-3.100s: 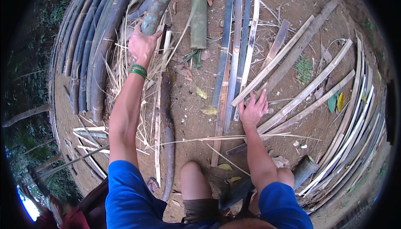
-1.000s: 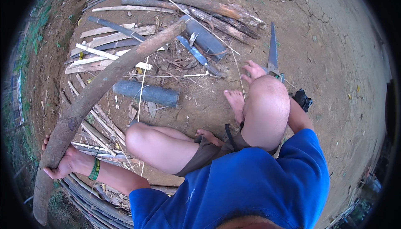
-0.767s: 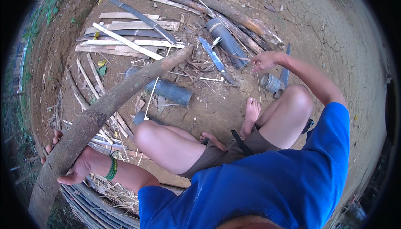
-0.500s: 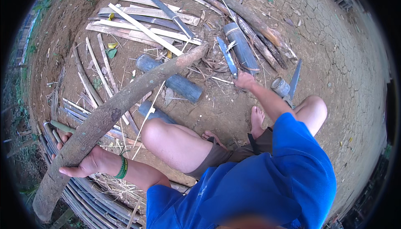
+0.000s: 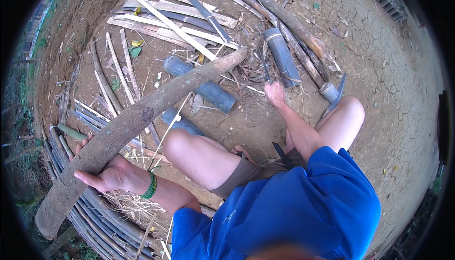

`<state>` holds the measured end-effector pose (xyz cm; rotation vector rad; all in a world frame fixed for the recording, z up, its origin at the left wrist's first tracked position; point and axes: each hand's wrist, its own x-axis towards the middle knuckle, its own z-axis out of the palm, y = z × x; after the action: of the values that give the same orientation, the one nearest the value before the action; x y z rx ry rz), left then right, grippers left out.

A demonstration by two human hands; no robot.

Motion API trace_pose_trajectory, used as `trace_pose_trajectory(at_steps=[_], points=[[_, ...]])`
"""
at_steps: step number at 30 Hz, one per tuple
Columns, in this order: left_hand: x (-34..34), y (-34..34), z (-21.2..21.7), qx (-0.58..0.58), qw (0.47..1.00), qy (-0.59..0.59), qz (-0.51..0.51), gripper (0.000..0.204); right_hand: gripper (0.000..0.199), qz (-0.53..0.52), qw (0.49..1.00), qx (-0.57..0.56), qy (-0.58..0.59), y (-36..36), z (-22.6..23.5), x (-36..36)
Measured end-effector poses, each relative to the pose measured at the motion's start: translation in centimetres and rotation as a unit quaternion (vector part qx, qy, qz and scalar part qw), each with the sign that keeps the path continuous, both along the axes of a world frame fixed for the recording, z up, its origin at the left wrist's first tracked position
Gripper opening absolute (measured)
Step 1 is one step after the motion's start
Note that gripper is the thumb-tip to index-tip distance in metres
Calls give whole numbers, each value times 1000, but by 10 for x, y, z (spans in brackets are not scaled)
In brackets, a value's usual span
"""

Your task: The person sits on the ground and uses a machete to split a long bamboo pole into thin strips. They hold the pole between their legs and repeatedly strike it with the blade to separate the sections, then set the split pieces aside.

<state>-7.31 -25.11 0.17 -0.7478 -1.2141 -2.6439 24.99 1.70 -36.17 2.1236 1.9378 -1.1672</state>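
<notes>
My left hand (image 5: 113,174) supports a thick, bark-covered wooden log (image 5: 147,110) near its lower end, with the palm beneath and the thumb along its side. The log slants up across the view toward the far middle. In my right hand (image 5: 274,93) is a machete (image 5: 264,63), its blade pointing away from me and seen nearly edge-on. A dark bamboo section (image 5: 283,58) lies just right of the blade. Under the log, partly hidden by it, are more bamboo sections: one (image 5: 215,96) lies below its middle and another (image 5: 176,65) beyond it.
Split bamboo strips (image 5: 175,11) are heaped at the far left. Long poles (image 5: 303,37) run along the far right. A cylindrical container (image 5: 328,91) and a hand saw (image 5: 338,94) lie by my right knee. Thin bamboo poles (image 5: 102,224) are stacked at near left.
The machete has turned from showing its broad side to nearly edge-on. My left hand and the log have shifted slightly to the right in view, and my right knee has moved inward.
</notes>
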Motion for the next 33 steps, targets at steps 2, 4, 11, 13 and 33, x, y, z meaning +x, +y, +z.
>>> trace_pose_trajectory(at_steps=[2,4,11,13,33], points=[[-15,-8,-10,43,980,90,-172,63,67,-41,997,3,62,3,28,-5],[-10,5,-5,21,976,131,-174,65,68,7,989,30,142,-5,50,-3],[1,-1,5,3,980,83,-183,77,61,249,925,69,278,-69,166,-44],[4,-13,7,-5,969,109,-220,77,60,259,923,98,267,-63,145,-43],[33,-8,6,-12,979,136,-149,78,72,117,972,15,205,-7,50,-27]])
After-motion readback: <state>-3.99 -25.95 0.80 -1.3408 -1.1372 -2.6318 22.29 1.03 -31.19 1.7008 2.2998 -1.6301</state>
